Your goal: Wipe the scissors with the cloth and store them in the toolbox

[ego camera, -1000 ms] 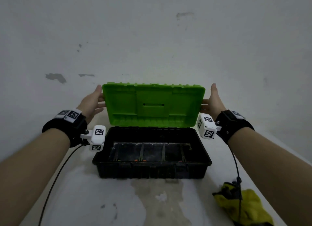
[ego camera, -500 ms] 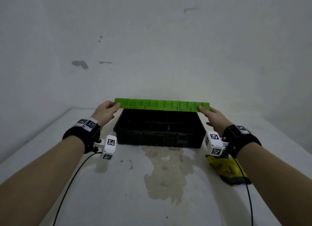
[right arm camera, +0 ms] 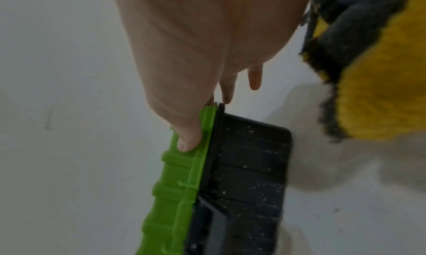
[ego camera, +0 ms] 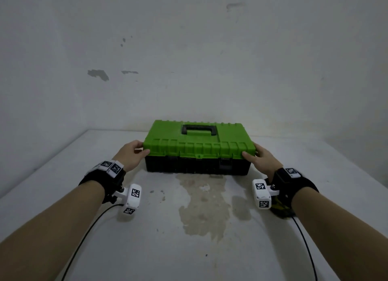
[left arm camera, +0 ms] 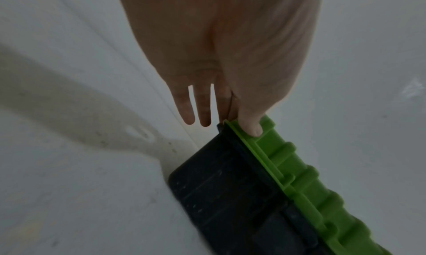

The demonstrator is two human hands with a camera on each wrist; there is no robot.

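The toolbox stands at the back of the table with its green lid [ego camera: 199,142] down on the black base [ego camera: 189,165]. My left hand [ego camera: 134,155] holds the lid's front left corner, thumb on the green rim [left arm camera: 306,186] and fingers round the side. At the front right corner my right hand [ego camera: 257,159] holds the lid [right arm camera: 175,186] the same way. The yellow cloth [ego camera: 281,207] lies on the table under my right wrist and shows large in the right wrist view [right arm camera: 373,95]. No scissors are visible in any view.
A black carry handle [ego camera: 199,129] lies flat in the lid's top. The white table [ego camera: 105,238] has a brownish stain [ego camera: 203,203] in front of the box. A bare wall rises right behind the box. Cables trail from both wrist cameras.
Both hands brought the lid down from upright to shut on the base. The inside of the box is now hidden. The head camera has pulled back.
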